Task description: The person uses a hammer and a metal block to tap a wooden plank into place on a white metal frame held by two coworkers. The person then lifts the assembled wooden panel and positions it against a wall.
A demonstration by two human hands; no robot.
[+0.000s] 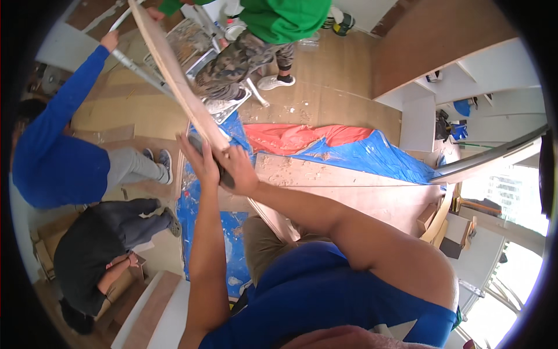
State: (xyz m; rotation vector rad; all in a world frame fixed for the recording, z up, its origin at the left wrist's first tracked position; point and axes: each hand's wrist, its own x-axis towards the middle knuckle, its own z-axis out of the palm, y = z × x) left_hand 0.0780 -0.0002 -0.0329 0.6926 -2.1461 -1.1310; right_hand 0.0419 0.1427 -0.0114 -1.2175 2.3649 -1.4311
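Note:
Both my hands meet at the near end of a long pale wooden board (186, 93), which slants up and away to the far left. Between them is a dark, narrow tool (226, 178) that looks like a hand plane, pressed along the board's end. My left hand (201, 161) lies along its left side with the fingers pointing up. From the right, my right hand (240, 173) wraps round it with bent fingers. The tool's underside and much of its body are hidden by my hands.
A person in green (285, 20) stands beyond the board. To the left, a person in blue (61, 166) grips a metal ladder-like frame, and a person in black (87, 262) bends low. Wooden panels (349, 200) with shavings lie beside blue and red tarps (343, 139). Cabinets (418, 122) stand right.

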